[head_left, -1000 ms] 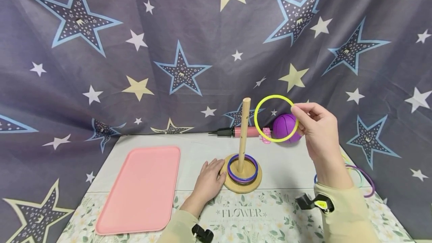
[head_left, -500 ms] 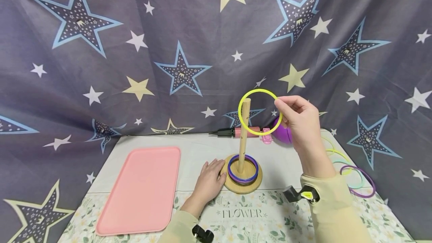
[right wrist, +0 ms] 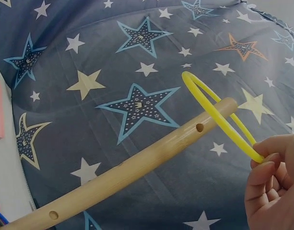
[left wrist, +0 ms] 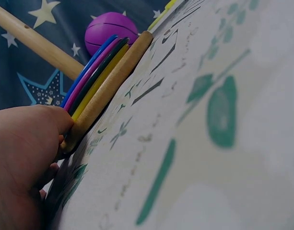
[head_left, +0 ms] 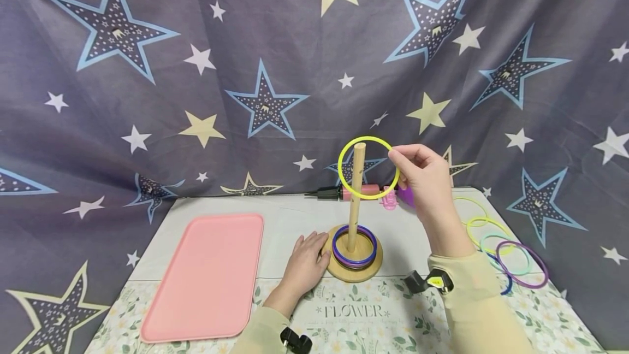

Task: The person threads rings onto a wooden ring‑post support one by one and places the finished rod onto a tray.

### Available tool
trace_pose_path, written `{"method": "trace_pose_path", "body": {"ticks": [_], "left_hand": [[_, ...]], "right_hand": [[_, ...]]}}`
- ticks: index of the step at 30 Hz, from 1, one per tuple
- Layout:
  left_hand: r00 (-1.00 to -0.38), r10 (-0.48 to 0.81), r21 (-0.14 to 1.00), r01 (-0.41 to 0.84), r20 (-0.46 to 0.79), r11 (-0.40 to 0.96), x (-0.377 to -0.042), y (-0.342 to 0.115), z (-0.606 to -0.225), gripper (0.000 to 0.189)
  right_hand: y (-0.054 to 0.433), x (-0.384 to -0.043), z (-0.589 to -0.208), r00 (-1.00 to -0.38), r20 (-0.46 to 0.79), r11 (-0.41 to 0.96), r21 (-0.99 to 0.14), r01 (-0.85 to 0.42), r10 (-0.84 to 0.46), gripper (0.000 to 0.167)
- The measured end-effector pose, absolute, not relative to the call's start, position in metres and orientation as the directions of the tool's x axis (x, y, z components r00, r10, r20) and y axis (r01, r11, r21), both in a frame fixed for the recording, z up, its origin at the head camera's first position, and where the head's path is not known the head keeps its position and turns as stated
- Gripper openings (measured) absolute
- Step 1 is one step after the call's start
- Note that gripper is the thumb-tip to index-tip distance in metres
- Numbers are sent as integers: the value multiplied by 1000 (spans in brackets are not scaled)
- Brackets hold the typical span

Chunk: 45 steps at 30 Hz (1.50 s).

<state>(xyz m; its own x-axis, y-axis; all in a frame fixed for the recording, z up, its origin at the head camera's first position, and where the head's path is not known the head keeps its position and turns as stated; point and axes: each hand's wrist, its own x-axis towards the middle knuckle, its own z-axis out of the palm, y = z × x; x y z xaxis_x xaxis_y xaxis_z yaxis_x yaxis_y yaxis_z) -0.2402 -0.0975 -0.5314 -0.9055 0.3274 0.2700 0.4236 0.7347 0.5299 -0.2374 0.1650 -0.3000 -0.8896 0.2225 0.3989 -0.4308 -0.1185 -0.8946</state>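
Note:
My right hand [head_left: 426, 184] pinches a yellow ring [head_left: 340, 168] by its right side, between thumb and fingers. In the right wrist view the ring [right wrist: 222, 120] is tilted and encircles the top end of the wooden pole [right wrist: 137, 165]. This pole stands upright on a round wooden base [head_left: 354, 276]. Stacked around its foot lie several rings, with a blue ring [left wrist: 87, 72] uppermost and purple, dark green and yellow below. My left hand [head_left: 306, 261] rests at the left edge of the base, fingers extended, its thumb close by the near rim.
A pink tray [head_left: 206, 277] lies on the left of the table. Several loose rings, including a purple ring [head_left: 543, 266], overlap at the right edge. At the back are a pink-and-black hand pump [head_left: 326, 194], a small pink object [head_left: 389, 199] and a purple ball [head_left: 405, 195], partly hidden.
My right hand has moved left with the yellow ring, bringing it from beside the pole to around its top, and lowered it slightly. The left hand has stayed at the base.

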Motion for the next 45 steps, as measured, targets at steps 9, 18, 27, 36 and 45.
{"method": "trace_pose_path", "body": {"ticks": [9,18,27,36,45], "left_hand": [[-908,323,532,418,266,736,-240,-98,-531,49],[-908,322,527,418,267,740,-241,-98,-534,50],[-909,323,518,415,263,748,-240,-98,-531,49],[-909,324,517,415,261,749,-241,-99,-532,49],[-911,326,519,413,255,748,-241,-99,-532,49]], "right_hand": [[165,-245,-314,-905,371,-94,-914,-396,208,13],[163,-248,-328,-914,339,-99,-925,-367,221,5],[164,-248,-347,-942,251,-64,-960,-271,224,21],[165,-249,-374,-957,186,-82,-975,-208,221,15],[163,-245,-399,-966,140,-102,-981,-165,220,10]]}}
